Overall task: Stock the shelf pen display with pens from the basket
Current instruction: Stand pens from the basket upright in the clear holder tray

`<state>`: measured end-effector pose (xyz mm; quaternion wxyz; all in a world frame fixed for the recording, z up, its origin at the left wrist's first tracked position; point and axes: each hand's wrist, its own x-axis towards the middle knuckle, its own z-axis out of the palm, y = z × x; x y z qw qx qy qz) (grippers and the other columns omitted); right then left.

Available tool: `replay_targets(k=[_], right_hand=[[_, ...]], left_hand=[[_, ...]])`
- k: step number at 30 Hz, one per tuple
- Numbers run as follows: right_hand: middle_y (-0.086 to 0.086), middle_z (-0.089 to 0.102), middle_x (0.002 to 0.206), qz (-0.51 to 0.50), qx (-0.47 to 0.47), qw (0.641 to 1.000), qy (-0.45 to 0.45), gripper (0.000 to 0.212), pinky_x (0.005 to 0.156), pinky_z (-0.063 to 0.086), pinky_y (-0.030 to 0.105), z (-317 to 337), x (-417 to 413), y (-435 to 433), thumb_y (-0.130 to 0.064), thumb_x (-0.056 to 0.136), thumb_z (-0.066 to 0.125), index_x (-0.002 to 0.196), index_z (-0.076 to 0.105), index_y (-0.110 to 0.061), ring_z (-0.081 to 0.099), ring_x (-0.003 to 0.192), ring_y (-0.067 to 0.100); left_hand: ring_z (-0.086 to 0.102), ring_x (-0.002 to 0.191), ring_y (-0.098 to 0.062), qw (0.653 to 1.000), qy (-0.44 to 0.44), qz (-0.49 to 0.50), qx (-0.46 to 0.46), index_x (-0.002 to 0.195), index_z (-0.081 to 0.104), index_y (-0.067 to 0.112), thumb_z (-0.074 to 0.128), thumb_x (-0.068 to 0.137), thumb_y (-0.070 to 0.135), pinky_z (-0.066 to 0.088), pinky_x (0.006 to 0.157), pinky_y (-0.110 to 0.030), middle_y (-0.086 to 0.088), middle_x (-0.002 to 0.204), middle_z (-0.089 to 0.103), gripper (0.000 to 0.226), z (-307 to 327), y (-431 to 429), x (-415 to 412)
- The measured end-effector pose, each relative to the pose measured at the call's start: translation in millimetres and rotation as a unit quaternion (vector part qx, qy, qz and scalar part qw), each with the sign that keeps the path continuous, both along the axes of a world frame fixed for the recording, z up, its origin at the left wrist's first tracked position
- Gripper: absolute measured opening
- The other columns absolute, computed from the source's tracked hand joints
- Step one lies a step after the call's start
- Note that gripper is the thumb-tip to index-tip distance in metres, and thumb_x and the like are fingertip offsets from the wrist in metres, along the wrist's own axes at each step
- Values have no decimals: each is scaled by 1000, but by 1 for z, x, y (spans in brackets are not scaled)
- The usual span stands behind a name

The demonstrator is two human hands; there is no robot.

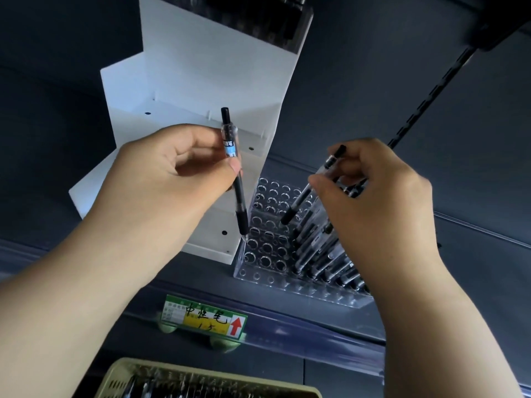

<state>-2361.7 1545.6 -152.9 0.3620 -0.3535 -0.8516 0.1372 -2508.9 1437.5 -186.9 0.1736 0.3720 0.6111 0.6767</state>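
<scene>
Head view looks down on a clear pen display (270, 278) pierced with rows of round holes. The holes below the left fingertips stand vacant, while those beneath the right hand's palm hold a packed row of pens (321, 257), all leaning the same way. Well below both wrists, at the near edge, a pale yellow basket (123, 369) with a slotted wall holds dark pens, too blurred to count. The left hand (172, 173) is raised with its palm turned inward, thumb and forefinger pinching one pen (233, 168) near its upper half. That pen hangs almost upright, clicker end above the fingers and tip just over the display's far left corner. The right hand (373, 196) arches over the filled rows, its thumb and curled fingers gripping a second pen (304, 193) that slants down and leftward from the fingers, its black lower end just above a hole. More pen ends show under those curled fingers, though whether they are held I cannot tell. The left-hand pen has a clear barrel, a black clicker, a blue-and-white label under the fingertips and a black grip below them. Behind the left fingers rises a white stepped stand (186, 81); between the wrists, a green and yellow price label (204, 317) sits on the shelf edge.
</scene>
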Motion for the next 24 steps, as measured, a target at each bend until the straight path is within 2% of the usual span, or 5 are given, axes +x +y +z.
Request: replay_targets(k=[3,6,12,18,24], right_hand=[[-25,56,73,-10,13,1000,-1,35,83,49,41,1,0,0,-24,78,73,111,59,-25,62,84,13],[-26,57,73,-16,15,1000,-1,36,83,49,43,1,0,1,-23,78,73,111,58,-25,62,84,14],[-25,57,72,-18,7,1000,3,29,79,51,40,1,1,2,-24,79,72,105,62,-25,62,83,13],[-24,59,71,-24,-20,999,14,18,71,51,28,1,2,3,-24,78,72,91,61,-27,61,80,8],[-24,58,71,-24,-27,999,6,16,69,50,24,3,2,4,-27,78,72,90,62,-27,61,80,7]], left_hand=[[70,92,-20,1000,1,-2,6,85,71,42,66,62,45,48,92,-48,9,89,73,24,0,0,-1],[70,91,-18,1000,0,-5,7,85,71,42,66,61,45,49,92,-48,10,89,73,25,-1,0,0],[70,91,-18,1000,-1,-1,6,86,70,42,66,61,45,49,91,-49,10,89,73,26,0,-1,1],[70,91,-17,1000,-1,2,6,85,70,42,65,61,45,49,91,-49,11,89,73,25,0,-2,2],[70,90,-17,1000,-3,0,6,86,70,43,65,61,45,50,90,-48,11,88,73,25,0,-2,3]])
